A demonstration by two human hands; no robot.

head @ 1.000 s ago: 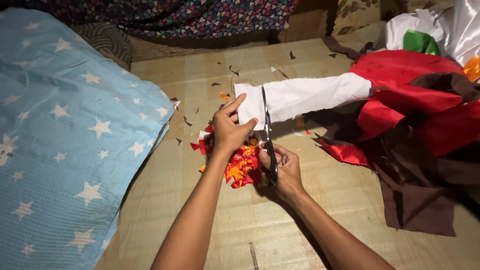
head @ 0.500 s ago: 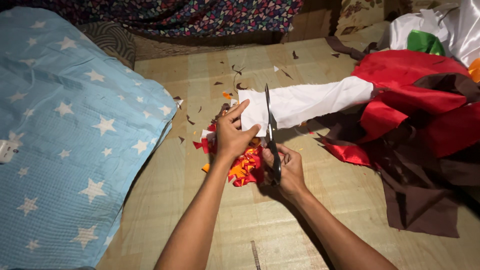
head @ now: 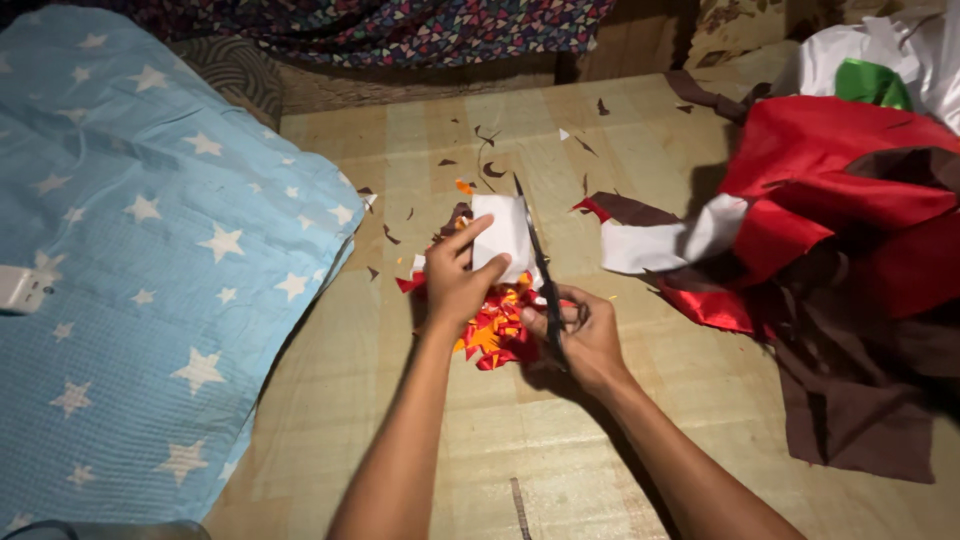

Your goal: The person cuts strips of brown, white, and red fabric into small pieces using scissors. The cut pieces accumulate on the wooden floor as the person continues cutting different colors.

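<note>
Head view, looking down. Left hand (head: pixel 455 285) pinched a small white fabric piece (head: pixel 503 236) between thumb and fingers, held just above a heap of red and orange scraps (head: pixel 492 328) at centre of the wooden floor (head: pixel 500 440). Right hand (head: pixel 585 335), at 4 o'clock from the left, wrapped around the handles of dark scissors (head: pixel 540 265), blades pointing to 12 o'clock, touching the white piece's right edge; blades seemingly closed, though too dim to be sure. Lay apart at 3 o'clock of the blades: white fabric strip (head: pixel 665 242), its far end tucked into a red fabric pile (head: pixel 840 160) with brown cloth (head: pixel 850 400) at 5 o'clock. Spread at 9 o'clock: blue star-print bedding (head: pixel 140 290). Scattered at 12 o'clock: tiny dark snippets (head: pixel 487 168).
</note>
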